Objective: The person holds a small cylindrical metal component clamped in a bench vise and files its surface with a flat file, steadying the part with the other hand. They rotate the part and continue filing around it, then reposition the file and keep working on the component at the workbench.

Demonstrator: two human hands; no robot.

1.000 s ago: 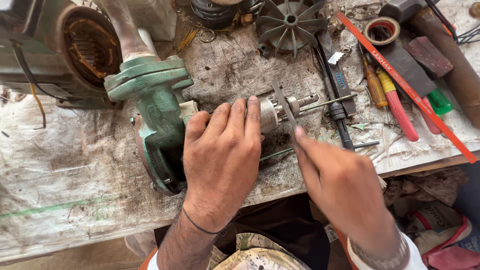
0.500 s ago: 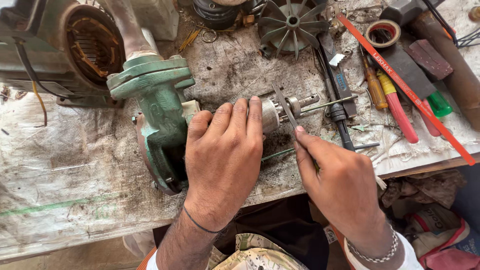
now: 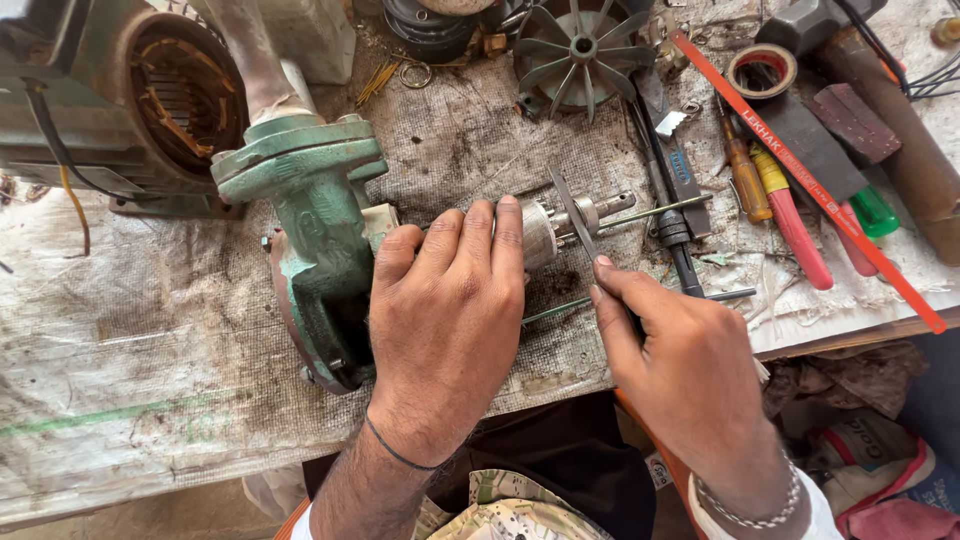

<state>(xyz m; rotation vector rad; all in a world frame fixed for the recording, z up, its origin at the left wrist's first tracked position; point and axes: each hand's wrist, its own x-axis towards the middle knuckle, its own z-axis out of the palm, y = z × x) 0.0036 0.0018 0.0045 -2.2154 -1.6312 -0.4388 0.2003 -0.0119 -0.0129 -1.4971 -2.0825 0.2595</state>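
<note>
A worn, stained woven cloth (image 3: 150, 330) covers the workbench and carries everything else. At the far left sits an open motor housing (image 3: 130, 110), grey-green, its copper windings showing in the round mouth. Just right of it stands a green cast pump body (image 3: 310, 230), its round flange uppermost, a pale pipe rising from it. At the top centre lies a dark plastic fan wheel (image 3: 578, 55). A long orange hacksaw blade (image 3: 810, 180) with dark printing runs diagonally from the top centre to the right edge of the bench; beside it lie a roll of tape (image 3: 762, 70), a red-handled tool (image 3: 795, 225), a yellow-and-brown screwdriver (image 3: 745, 180) and a green handle (image 3: 873, 212). Under the bench at the lower right lies a pale printed sack (image 3: 870, 450).

The rotor shaft (image 3: 580, 215), a short silver cylinder with a stepped metal end, lies on the cloth pointing right from the pump body. The left hand (image 3: 445, 320) lies flat over it, fingers together and curled down at the tips, covering its left part and pressing it in place; only the right end shows beyond the fingertips. The right hand (image 3: 690, 370) is just right of it, closed in a pinch with forefinger extended along a thin flat metal blade (image 3: 572, 205), whose tip rests across the shaft's exposed end.
</note>
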